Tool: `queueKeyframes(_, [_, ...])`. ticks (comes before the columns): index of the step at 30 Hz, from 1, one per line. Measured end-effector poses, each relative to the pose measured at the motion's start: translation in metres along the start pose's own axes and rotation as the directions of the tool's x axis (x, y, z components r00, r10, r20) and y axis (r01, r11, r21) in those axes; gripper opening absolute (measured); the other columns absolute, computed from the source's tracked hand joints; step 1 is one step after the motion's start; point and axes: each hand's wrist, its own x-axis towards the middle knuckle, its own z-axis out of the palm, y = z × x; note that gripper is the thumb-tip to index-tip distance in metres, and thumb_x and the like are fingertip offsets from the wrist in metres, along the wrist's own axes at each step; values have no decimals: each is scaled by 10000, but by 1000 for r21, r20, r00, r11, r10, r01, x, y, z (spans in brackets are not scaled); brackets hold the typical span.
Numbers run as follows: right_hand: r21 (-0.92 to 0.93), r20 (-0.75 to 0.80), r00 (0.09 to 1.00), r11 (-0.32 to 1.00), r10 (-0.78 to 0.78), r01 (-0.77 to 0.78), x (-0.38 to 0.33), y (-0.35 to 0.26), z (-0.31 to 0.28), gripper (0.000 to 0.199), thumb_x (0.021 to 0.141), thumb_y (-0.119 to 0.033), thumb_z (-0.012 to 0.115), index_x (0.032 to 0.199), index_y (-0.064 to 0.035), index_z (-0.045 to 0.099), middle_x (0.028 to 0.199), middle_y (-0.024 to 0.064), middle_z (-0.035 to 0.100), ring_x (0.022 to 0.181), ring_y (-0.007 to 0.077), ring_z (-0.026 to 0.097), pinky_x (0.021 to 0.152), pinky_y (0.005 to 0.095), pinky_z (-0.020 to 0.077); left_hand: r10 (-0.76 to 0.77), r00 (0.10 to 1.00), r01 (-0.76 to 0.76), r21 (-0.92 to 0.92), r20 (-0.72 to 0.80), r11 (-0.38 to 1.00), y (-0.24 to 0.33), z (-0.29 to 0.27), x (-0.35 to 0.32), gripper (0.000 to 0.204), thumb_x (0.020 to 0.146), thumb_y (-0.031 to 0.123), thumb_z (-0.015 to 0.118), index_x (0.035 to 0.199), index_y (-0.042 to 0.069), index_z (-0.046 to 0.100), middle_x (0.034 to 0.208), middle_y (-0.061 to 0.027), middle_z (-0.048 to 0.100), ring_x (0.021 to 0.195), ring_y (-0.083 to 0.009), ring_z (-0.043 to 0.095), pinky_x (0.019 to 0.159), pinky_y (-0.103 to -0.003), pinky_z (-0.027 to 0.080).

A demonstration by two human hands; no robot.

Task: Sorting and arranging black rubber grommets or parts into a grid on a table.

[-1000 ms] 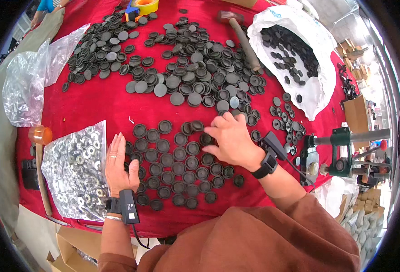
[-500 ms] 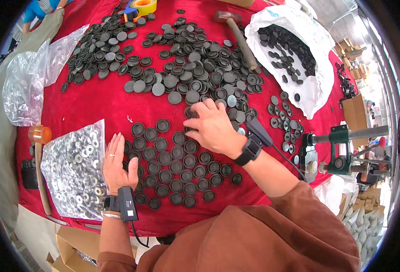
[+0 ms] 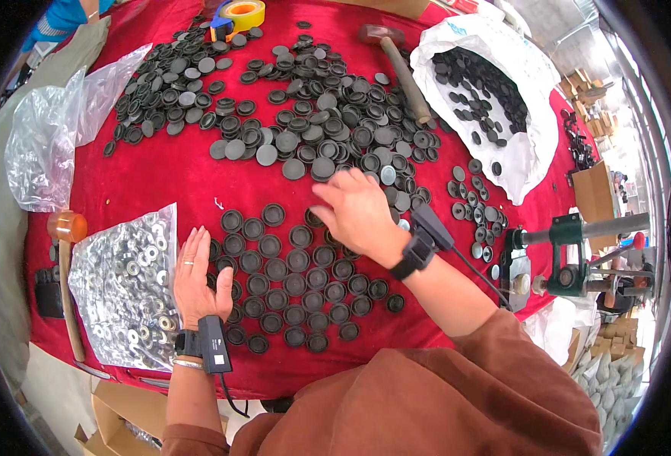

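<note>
Round black caps (image 3: 295,285), hollow side up, lie in close rows on the red cloth in front of me. At the left edge of these rows my left hand (image 3: 198,285) lies flat, fingers stretched and thumb apart, touching the nearest caps. Over the far right part of the rows is my right hand (image 3: 358,216), slightly blurred, its thumb and fingers apart with no cap visible between them. A cap partly shows beneath its thumb. Just beyond its fingers begins a loose heap of caps (image 3: 324,169), some face up and some face down.
A clear bag of metal rings (image 3: 126,277) and a mallet (image 3: 68,228) lie left. Far off are a tape dispenser (image 3: 240,14), a second hammer (image 3: 405,76) and a white sack (image 3: 457,114) of black parts. A green hand press (image 3: 567,254) stands right.
My right hand has shifted slightly, and its fingers have come away from the cap they were round. The row caps near it sit a little differently. My left hand stays put.
</note>
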Motion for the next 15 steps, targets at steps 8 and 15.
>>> queueKeyframes(8, [-51, 56, 998, 998, -34, 37, 51, -1, 19, 283, 768, -243, 732, 988, -78, 669, 959, 78, 580, 997, 284, 531, 839, 411, 462, -1, 1000, 2, -18, 7, 1000, -3, -1, -1, 585, 913, 344, 523, 1343, -48, 465, 1341, -251, 502, 1276, -403, 458, 1075, -467, 354])
queueKeyframes(15, [-4, -64, 994, 997, -83, 83, 30, 1, 25, 223, 818, -199, 681, 1009, -85, 682, 908, 86, 619, 914, 288, 582, 810, 407, 474, -5, 1000, 5, -23, -1, 1000, -2, 1, 0, 619, 829, 334, 637, 1304, -39, 503, 1322, -219, 527, 1267, -387, 471, 1079, -473, 356])
